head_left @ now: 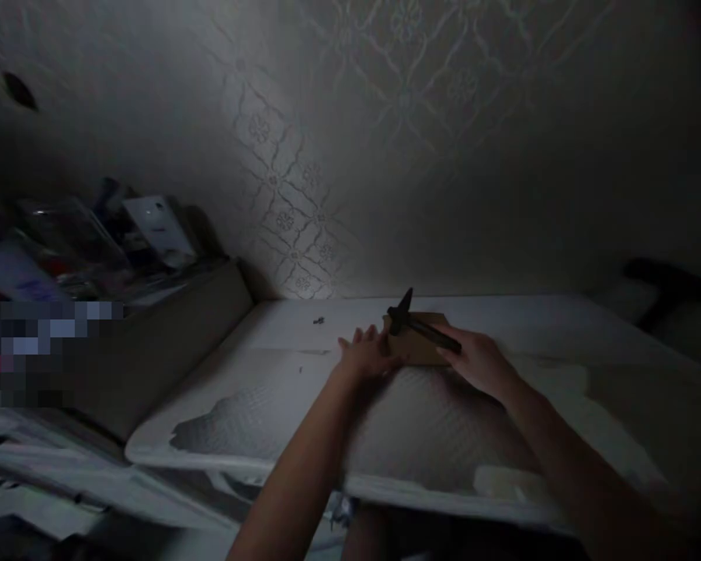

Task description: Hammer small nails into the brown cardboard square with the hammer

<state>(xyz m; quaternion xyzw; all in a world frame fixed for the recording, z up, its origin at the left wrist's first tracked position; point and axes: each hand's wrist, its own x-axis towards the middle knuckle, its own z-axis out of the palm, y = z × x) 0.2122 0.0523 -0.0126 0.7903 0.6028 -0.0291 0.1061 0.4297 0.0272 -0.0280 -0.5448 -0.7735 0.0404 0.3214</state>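
A hammer (425, 330) is in my right hand (484, 362), whose fingers wrap round the lower end of its handle. Its dark head is over the left part of a flat brown board (424, 351) on the white desk (292, 335). My left hand (367, 357) rests at the board's left edge with its fingers spread. Whether anything small sits between its thumb and forefinger is too dark to see. A few small dark metal-looking pieces (318, 320) lie on the desk left of that hand.
A raised grey side unit (181, 343) borders the desk on the left, with a white box (159, 224) and clutter on top. Patterned wallpaper (304, 226) rises behind. A dark object (660, 273) juts in at the right. The desk's worn front edge (409, 491) is close to me.
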